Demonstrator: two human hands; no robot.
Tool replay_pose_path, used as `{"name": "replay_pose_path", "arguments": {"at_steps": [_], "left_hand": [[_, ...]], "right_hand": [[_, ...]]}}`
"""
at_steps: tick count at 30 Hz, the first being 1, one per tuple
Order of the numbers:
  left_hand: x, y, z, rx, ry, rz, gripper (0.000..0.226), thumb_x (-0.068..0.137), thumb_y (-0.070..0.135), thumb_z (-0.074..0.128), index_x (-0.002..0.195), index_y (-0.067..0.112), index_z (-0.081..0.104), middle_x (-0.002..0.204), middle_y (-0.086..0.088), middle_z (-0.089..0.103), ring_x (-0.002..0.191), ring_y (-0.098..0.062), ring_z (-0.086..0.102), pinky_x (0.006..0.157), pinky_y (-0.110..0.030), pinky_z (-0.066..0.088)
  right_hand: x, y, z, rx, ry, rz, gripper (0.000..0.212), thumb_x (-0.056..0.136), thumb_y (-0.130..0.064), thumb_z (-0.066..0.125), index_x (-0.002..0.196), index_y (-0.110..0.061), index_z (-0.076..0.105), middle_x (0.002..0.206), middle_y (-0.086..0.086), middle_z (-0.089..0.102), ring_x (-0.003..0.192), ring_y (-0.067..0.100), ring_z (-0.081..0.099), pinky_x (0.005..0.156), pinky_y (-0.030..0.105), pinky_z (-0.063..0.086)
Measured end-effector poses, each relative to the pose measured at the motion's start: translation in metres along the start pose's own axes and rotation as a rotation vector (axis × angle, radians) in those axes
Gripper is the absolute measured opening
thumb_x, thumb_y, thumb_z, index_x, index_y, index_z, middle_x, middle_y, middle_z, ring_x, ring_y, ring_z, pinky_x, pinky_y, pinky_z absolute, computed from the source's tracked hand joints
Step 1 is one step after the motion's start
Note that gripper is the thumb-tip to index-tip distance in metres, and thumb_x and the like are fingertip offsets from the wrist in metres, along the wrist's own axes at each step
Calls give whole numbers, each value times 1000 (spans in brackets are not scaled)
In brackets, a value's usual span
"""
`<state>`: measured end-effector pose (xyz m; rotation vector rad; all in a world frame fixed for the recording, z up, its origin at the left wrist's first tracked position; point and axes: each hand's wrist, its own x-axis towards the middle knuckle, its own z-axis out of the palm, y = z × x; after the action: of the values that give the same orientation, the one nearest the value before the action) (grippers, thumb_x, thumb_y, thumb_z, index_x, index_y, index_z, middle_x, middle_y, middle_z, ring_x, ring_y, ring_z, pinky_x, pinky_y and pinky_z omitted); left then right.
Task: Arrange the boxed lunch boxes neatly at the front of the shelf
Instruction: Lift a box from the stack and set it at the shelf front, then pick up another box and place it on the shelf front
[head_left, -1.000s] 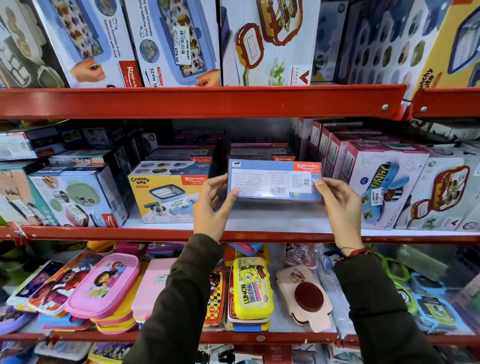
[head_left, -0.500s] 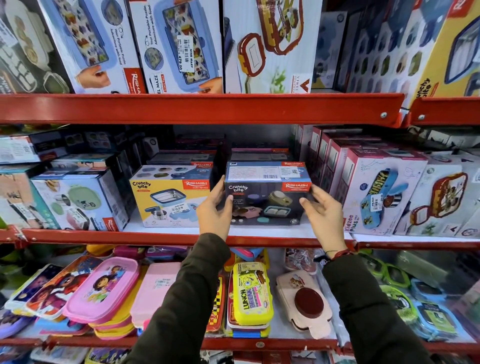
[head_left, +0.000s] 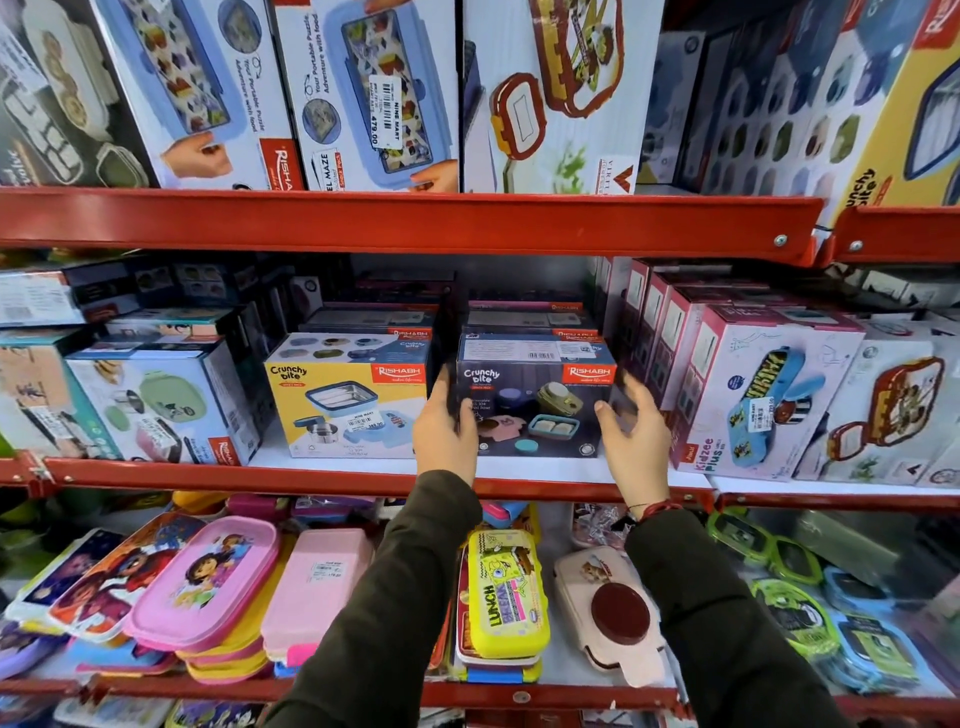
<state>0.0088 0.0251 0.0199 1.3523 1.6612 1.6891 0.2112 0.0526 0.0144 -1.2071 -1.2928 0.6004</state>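
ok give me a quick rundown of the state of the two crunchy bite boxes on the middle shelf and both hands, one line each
dark Crunchy Bite box: upright on the shelf, front face out, near the front edge.
yellow Crunchy Bite box: upright, front face out, beside the dark box with a gap.
left hand: against the dark box's left side.
right hand: fingers spread at the dark box's right side.
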Motion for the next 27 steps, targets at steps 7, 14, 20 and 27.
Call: {"name": "replay_pose_path", "arguments": {"at_steps": [7, 14, 20, 27], "left_hand": [[-24, -9, -30, -95, 53, 128, 35, 99, 14, 60, 133, 22, 58, 132, 7, 62, 121, -11, 58, 97, -5, 43], [-7, -19, -81, 10, 175, 288, 30, 100, 12, 56, 128, 22, 60, 126, 2, 59, 114, -13, 56, 100, -39, 53], [11, -44, -139, 74, 276, 283, 40, 98, 6, 54, 137, 14, 52, 135, -11, 50, 126, -22, 52, 109, -45, 46], [35, -77, -178, 203, 102, -9, 57, 106, 15, 45, 158, 5, 24, 163, -16, 35, 152, -30, 33, 113, -18, 19]], "right_hand": [[-38, -11, 21, 77, 163, -146, 32, 96, -8, 62, 126, -20, 62, 127, 4, 62, 104, 11, 64, 80, 10, 49], [-70, -43, 89, 100, -21, -253, 31, 98, -7, 59, 125, -20, 65, 124, 5, 65, 104, 9, 66, 86, 16, 54], [-91, -53, 141, 86, -108, -162, 35, 101, -12, 58, 134, -17, 63, 127, 4, 67, 108, -3, 62, 87, 2, 47], [-93, -47, 176, -283, -186, 28, 39, 96, -19, 60, 133, -8, 62, 128, 18, 71, 120, 35, 65, 104, 49, 53]]}}
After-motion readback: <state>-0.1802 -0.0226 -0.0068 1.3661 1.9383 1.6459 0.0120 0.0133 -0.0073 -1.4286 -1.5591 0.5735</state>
